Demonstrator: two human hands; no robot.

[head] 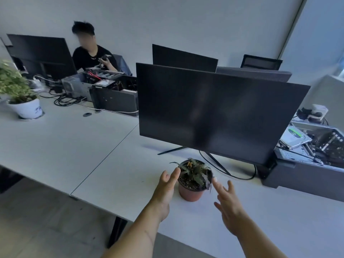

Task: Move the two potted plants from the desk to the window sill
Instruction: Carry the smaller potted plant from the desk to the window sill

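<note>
Left hand (164, 190), right hand (228, 200) flanking brown pot (191, 192) (fingers spread), white desk (111, 146)

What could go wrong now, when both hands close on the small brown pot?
1. The left hand and right hand are open beside the small brown pot; a grip at the rim may crush drooping leaves.
2. The monitor cable lies just behind; lifting backward might snag it.
</note>
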